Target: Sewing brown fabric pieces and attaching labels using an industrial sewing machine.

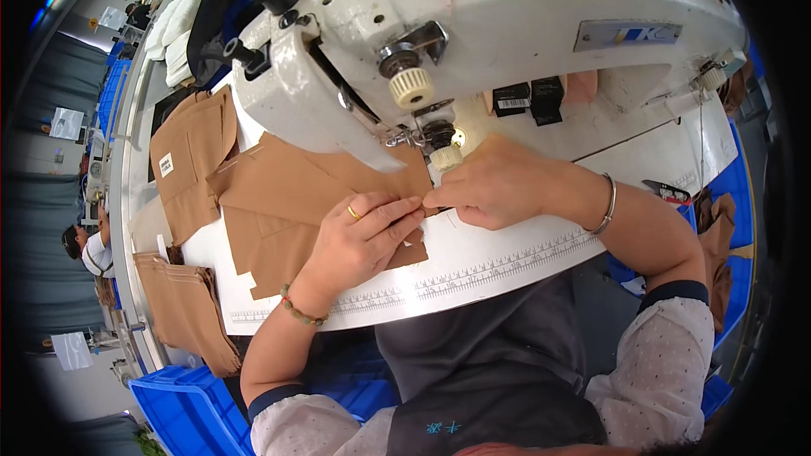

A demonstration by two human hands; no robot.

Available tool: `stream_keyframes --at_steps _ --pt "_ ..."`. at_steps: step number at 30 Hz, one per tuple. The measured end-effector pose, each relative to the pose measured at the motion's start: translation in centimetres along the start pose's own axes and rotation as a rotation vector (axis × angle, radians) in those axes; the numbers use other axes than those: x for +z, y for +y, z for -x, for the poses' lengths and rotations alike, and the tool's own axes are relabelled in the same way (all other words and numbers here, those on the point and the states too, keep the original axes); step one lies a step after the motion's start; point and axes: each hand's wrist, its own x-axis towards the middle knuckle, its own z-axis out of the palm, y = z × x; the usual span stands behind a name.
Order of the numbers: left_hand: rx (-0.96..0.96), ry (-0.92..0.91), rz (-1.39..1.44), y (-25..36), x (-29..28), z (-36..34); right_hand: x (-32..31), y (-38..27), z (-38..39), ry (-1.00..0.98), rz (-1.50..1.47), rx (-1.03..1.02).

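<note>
Pressing tan fabric (287, 203) flat: left hand (365, 236), right hand (494, 186).

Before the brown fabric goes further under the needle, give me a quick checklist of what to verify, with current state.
1. Left hand flat on the brown fabric piece: ok.
2. Right hand pinching the fabric edge by the presser foot: ok.
3. Fingers clear of the needle: cannot tell, hidden behind the sewing machine.
4. Fabric lying on the white table: ok.
5. Thread run: cannot tell.
</note>
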Motion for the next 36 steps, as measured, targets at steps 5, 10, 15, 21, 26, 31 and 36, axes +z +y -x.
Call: stream_keyframes --at_steps 5,10,15,21,26,31,36 --pt "-0.008 -0.003 -0.021 0.4 -0.3 -0.3 0.1 0.1 0.1 0.023 0.027 -0.045" --pt "-0.015 -0.041 0.056 0.0 -0.4 -0.4 -0.2 -0.1 0.0 -0.03 0.076 -0.047" --pt "-0.019 -0.034 0.093 -1.0 -0.1 -0.3 -0.3 0.0 -0.2 -0.017 0.08 -0.039" --pt "-0.023 -0.004 0.11 -2.6 0.3 -1.2 -0.8 0.3 -0.6 0.029 0.209 0.017" --pt "-0.045 0.014 0.144 -4.3 0.9 -1.5 -0.2 0.8 -1.0 0.124 0.254 0.05" --pt "-0.076 0.02 0.13 -6.0 1.1 -1.9 0.5 1.0 -1.3 0.197 0.338 0.105" --pt "-0.165 0.003 0.134 -6.1 1.0 -2.4 0.6 1.0 -1.1 0.174 0.367 0.107"
